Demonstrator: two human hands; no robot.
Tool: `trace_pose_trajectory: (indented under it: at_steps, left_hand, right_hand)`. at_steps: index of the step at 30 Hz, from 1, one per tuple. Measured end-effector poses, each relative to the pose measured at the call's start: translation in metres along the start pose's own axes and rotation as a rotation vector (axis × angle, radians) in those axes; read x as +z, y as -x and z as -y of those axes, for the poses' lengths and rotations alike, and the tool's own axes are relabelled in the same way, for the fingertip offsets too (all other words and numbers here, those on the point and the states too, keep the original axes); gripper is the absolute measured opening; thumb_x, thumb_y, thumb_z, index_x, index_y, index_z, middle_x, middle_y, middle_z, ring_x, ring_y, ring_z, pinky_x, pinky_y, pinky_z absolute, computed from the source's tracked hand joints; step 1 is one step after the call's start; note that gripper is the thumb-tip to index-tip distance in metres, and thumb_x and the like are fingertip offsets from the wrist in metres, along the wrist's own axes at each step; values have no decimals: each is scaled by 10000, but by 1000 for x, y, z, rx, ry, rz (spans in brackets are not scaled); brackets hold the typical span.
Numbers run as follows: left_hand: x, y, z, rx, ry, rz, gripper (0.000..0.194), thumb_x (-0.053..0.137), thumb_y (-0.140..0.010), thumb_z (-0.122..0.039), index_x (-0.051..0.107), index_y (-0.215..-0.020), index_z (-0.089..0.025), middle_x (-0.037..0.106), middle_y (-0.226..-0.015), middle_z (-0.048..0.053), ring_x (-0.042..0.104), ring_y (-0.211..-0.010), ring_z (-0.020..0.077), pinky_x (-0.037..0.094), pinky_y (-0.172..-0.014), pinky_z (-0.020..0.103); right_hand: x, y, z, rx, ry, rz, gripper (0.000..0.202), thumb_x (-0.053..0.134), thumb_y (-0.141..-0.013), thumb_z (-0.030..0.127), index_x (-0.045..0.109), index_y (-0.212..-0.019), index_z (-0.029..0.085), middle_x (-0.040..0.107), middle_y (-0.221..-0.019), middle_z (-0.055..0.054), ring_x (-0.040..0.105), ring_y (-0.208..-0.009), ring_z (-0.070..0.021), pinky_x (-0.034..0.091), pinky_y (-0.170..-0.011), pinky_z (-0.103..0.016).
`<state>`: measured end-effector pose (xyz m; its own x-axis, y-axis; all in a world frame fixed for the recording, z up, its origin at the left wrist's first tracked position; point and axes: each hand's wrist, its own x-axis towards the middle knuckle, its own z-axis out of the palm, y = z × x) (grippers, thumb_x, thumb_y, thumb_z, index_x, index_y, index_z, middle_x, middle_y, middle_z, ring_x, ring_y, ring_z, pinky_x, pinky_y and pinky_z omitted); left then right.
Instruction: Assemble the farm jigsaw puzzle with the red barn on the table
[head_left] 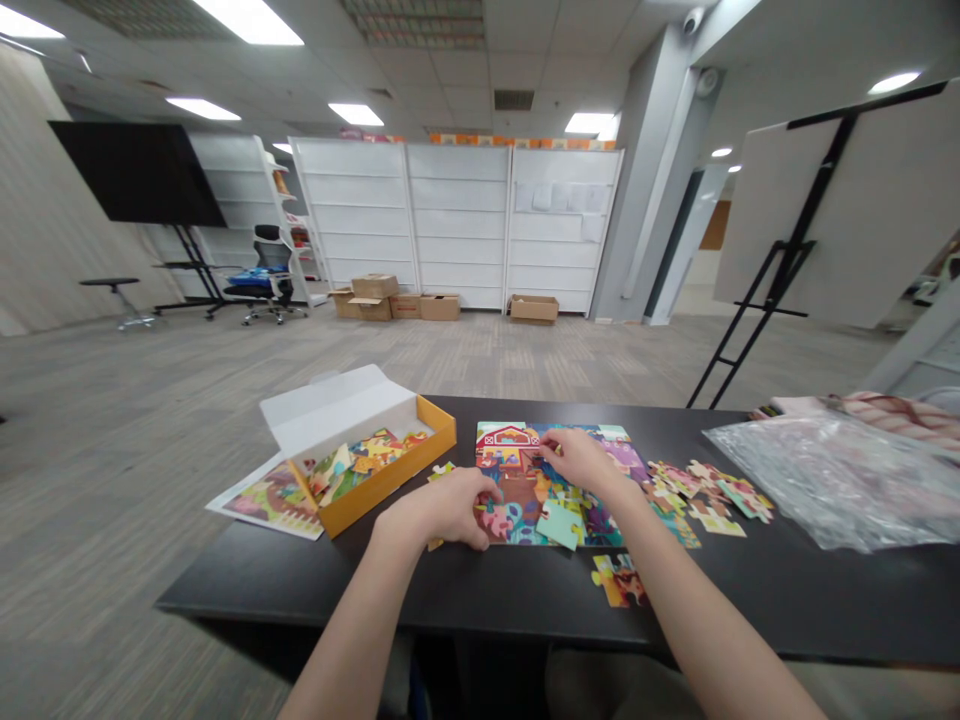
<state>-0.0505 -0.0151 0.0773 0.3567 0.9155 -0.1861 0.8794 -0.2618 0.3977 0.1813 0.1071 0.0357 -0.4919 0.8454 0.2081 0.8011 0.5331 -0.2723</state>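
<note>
A colorful jigsaw puzzle point(517, 485) with a red barn at its upper left lies on the table. My left hand point(457, 505) rests at its lower left edge, thumb and fingers curved but apart. Over the upper middle, beside the barn, my right hand point(581, 460) has its fingertips drawn together; whatever is between them is hidden. A pale green puzzle piece point(561, 524) lies askew on the puzzle's lower part. Nearer to me, joined orange pieces point(616, 580) sit partly behind my right forearm. Several loose pieces point(716, 515) are heaped at the right.
On the left of the black table point(390, 590), an open yellow box point(397, 485) holds puzzle pieces, with a printed picture sheet point(274, 500) partly under it. Clear plastic packaging point(817, 480) covers the right side. Beyond the table stands a whiteboard on a black stand point(780, 260).
</note>
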Motion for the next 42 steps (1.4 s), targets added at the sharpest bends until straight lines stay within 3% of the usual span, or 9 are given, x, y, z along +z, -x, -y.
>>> trace_pose_trajectory:
  at_steps: [3,7,17,24,33,38,42]
  left_hand:
    - [-2,2,1,-48,-18,13,651,805,-563,-323,669,-1198,-271,680,-1160,35,643,-1038,265,516,-856,304]
    - [-3,3,3,-90,-61,20,555,802,-553,-296,683,-1093,-250,682,-1103,38,648,-1009,267,526,-818,308]
    - [0,2,2,-73,-39,16,489,761,-554,-253,641,-1028,-242,674,-1045,24,660,-941,232,528,-763,295]
    - [-1,6,-1,-79,-63,-3,462,757,-565,-273,639,-1010,-228,667,-1047,56,667,-941,264,519,-712,298]
    - [5,3,6,-86,-34,-10,496,758,-544,-273,636,-1024,-236,674,-1043,39,656,-926,240,515,-760,305]
    - [0,0,-1,-27,-31,-83,614,819,-556,-400,640,-1122,-243,663,-1098,58,636,-1009,283,513,-839,344]
    - [5,-16,-28,152,68,-121,587,831,-624,-427,649,-1145,-226,661,-1194,69,624,-1094,282,501,-918,342]
  right_hand:
    - [1,0,-1,3,0,0,217,538,-942,290,742,-944,215,775,-920,-53,693,-832,-193,416,-689,-251]
    - [0,0,1,-3,-11,-11,221,535,-940,288,743,-931,216,775,-902,-48,686,-803,-188,403,-667,-249]
    - [-1,0,2,-29,-98,-157,214,520,-923,257,729,-896,218,767,-855,-39,667,-741,-178,384,-648,-252]
    - [0,-2,0,-22,-108,-186,215,522,-919,257,734,-925,225,774,-878,-43,685,-777,-190,401,-661,-256]
    - [-4,1,1,-40,-107,-220,208,535,-911,241,741,-940,229,778,-875,-43,683,-759,-186,401,-639,-254]
    - [-10,1,-1,-43,-162,-289,197,543,-904,245,737,-937,229,775,-868,-40,683,-734,-182,435,-657,-260]
    - [-23,5,-4,-52,-276,-416,191,545,-908,279,722,-916,210,760,-817,-40,684,-714,-176,470,-677,-265]
